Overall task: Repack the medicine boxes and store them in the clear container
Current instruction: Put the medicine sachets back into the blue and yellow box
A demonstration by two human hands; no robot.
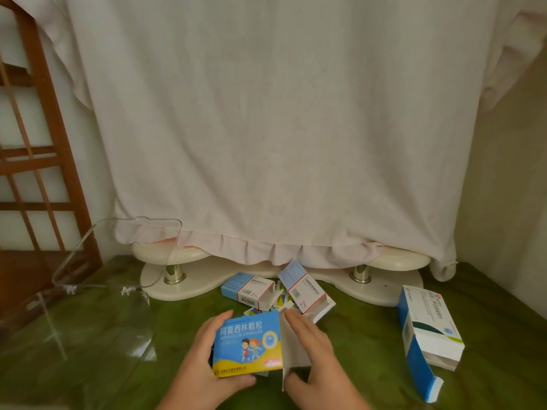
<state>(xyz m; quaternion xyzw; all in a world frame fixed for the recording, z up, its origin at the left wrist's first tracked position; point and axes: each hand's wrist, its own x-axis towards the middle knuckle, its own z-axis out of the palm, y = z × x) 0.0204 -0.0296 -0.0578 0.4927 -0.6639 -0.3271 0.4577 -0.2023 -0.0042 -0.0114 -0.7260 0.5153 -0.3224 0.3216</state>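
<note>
The left hand grips the blue granules box just above the tabletop, fingers curled round its left edge. The right hand rests with its fingers nearly straight on a white sheet at the box's open side — flap or leaflet, unclear. Hold the box steady, fold squarely, tuck fully — the clear container stands to the left.

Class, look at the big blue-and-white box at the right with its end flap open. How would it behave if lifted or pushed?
The blue-and-white box is thin card, so probably light and easily dented. Its open end, flap folded out, may let contents slide out if tipped that way. With flat faces on the tabletop, it should slide, not roll.
</note>
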